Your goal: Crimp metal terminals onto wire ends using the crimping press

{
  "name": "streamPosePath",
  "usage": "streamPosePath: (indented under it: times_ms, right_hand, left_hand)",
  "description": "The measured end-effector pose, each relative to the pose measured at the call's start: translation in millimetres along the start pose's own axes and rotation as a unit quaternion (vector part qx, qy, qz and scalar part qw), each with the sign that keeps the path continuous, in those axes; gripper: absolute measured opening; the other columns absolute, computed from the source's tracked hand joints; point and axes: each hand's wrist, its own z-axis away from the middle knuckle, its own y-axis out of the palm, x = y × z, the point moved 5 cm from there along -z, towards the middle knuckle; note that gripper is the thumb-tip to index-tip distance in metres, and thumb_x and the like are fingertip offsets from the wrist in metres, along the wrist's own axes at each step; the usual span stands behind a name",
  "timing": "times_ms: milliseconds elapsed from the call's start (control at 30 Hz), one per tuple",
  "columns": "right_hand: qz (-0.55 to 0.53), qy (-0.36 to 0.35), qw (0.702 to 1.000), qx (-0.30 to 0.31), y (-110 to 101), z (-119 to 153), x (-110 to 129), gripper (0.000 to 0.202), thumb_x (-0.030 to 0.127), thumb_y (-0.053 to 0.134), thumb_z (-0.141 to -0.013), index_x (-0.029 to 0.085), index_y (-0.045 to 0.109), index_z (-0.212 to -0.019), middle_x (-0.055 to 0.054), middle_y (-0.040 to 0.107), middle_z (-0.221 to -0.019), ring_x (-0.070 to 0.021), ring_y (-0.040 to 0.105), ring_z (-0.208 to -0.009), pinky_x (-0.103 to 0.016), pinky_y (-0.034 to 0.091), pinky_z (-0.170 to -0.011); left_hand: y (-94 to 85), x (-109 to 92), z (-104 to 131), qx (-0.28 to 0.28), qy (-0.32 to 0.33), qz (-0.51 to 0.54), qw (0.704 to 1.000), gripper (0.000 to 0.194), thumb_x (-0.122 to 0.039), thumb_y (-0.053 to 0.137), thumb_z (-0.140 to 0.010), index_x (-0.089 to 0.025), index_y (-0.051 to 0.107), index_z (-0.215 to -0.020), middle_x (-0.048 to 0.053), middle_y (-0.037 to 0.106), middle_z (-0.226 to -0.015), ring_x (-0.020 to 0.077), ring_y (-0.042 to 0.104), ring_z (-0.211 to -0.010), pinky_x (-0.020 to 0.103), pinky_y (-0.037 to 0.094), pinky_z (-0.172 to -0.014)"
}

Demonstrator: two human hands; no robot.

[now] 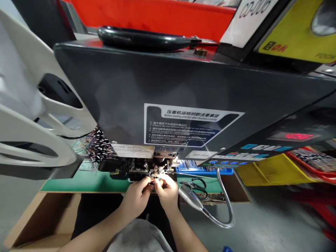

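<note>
Green tabletop (91,183) beneath a dark press machine (110,84). Left to right: a heap of wires (96,147); the left hand (136,196), fingers drawn close together, their hold too small to tell; a thin wire (159,179) at the machine's lit front, pinched by the right hand (168,193), thumb against finger; a lamp (191,197); dark-handled scissors (198,186) just beside it.

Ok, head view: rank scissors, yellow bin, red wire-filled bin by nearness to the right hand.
From the right hand:
1. Black-handled scissors: just right, on the green tabletop.
2. Yellow bin: farther right, past the tabletop.
3. Red wire-filled bin: farthest right, at the frame edge.
</note>
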Motion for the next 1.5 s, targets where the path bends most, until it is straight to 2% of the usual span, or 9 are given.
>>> streamPosePath:
  times_ms: [267,467,667,900,1000,1167,1333,1433,1500]
  right_hand:
    - [-0.003,0.021,1.000,-0.001,1.4,2.2,1.0,0.009,0.028,0.064,-0.085,0.019,0.064,-0.084,0.009,0.040,-0.050,-0.0101,0.039,-0.041,-0.022,0.039,-0.042]
    - [0.009,0.020,1.000,0.012,0.9,1.1,3.8,0.007,0.023,0.063,-0.085,0.017,0.067,-0.083,0.006,0.045,-0.052,-0.0111,0.043,-0.045,-0.023,0.041,-0.046]
    - [0.006,0.016,1.000,-0.014,1.8,2.0,4.5,0.015,0.022,0.059,-0.085,0.019,0.058,-0.071,0.005,0.045,-0.054,-0.0110,0.042,-0.046,-0.022,0.039,-0.044]
    - [0.013,-0.007,1.000,-0.002,0.4,1.9,5.3,0.006,0.020,0.062,-0.082,0.018,0.066,-0.086,0.004,0.052,-0.057,-0.0116,0.046,-0.047,-0.024,0.044,-0.049]
    - [0.019,-0.009,1.000,0.005,-1.4,1.4,6.7,0.005,0.020,0.064,-0.082,0.018,0.068,-0.083,0.003,0.054,-0.058,-0.0123,0.049,-0.049,-0.025,0.045,-0.052]
    - [0.011,0.019,1.000,-0.007,-0.4,3.3,4.3,0.014,0.025,0.061,-0.087,0.017,0.062,-0.076,0.005,0.048,-0.052,-0.0112,0.047,-0.042,-0.022,0.041,-0.042]
    - [0.009,0.019,1.000,-0.007,0.9,4.5,3.7,0.017,0.025,0.059,-0.089,0.018,0.058,-0.074,0.004,0.051,-0.054,-0.0105,0.049,-0.041,-0.021,0.042,-0.039]
    - [0.023,-0.004,1.000,-0.008,-0.8,3.0,6.8,0.007,0.020,0.060,-0.086,0.017,0.065,-0.081,0.003,0.055,-0.056,-0.0113,0.049,-0.043,-0.022,0.045,-0.042]
    - [0.033,-0.026,0.999,-0.006,-1.8,2.0,9.3,0.008,0.018,0.062,-0.083,0.018,0.069,-0.084,0.000,0.063,-0.063,-0.0138,0.056,-0.051,-0.025,0.051,-0.052]
  left_hand:
    - [1.4,4.3,1.2,0.004,-0.016,0.012,1.000,0.019,-0.019,0.047,-0.094,-0.024,0.064,-0.102,0.003,0.075,-0.098,0.0211,0.071,-0.088,0.026,0.052,-0.075]
    - [4.2,5.1,-0.1,0.010,-0.027,0.036,0.999,0.016,-0.017,0.048,-0.094,-0.023,0.063,-0.096,0.004,0.075,-0.096,0.0211,0.071,-0.087,0.026,0.051,-0.074]
    - [4.7,5.5,0.1,0.026,-0.038,0.074,0.996,0.017,-0.018,0.050,-0.094,-0.021,0.063,-0.103,0.003,0.074,-0.098,0.0178,0.070,-0.087,0.023,0.051,-0.076]
    - [4.1,1.7,-1.0,0.029,-0.043,0.075,0.996,0.015,-0.017,0.048,-0.094,-0.020,0.063,-0.093,0.002,0.072,-0.089,0.0180,0.067,-0.081,0.024,0.047,-0.072]
    - [4.1,3.6,-1.7,0.032,-0.053,0.082,0.995,0.013,-0.019,0.050,-0.093,-0.020,0.063,-0.092,0.002,0.071,-0.085,0.0182,0.067,-0.080,0.024,0.048,-0.071]
    - [6.4,7.2,-1.2,0.050,-0.065,0.108,0.991,0.017,-0.016,0.050,-0.092,-0.019,0.062,-0.103,0.001,0.072,-0.085,0.0176,0.069,-0.081,0.023,0.051,-0.072]
    - [6.4,2.8,-1.0,0.054,-0.056,0.103,0.992,0.016,-0.017,0.049,-0.092,-0.019,0.062,-0.101,0.001,0.071,-0.084,0.0166,0.068,-0.080,0.022,0.050,-0.071]
    - [4.4,-1.0,-1.2,0.041,-0.046,0.074,0.995,0.014,-0.017,0.048,-0.093,-0.020,0.062,-0.092,0.001,0.070,-0.085,0.0165,0.067,-0.078,0.022,0.047,-0.070]
    - [3.3,-2.1,-1.0,0.033,-0.041,0.054,0.997,0.015,-0.015,0.047,-0.092,-0.020,0.061,-0.090,0.001,0.070,-0.084,0.0168,0.066,-0.076,0.023,0.045,-0.068]
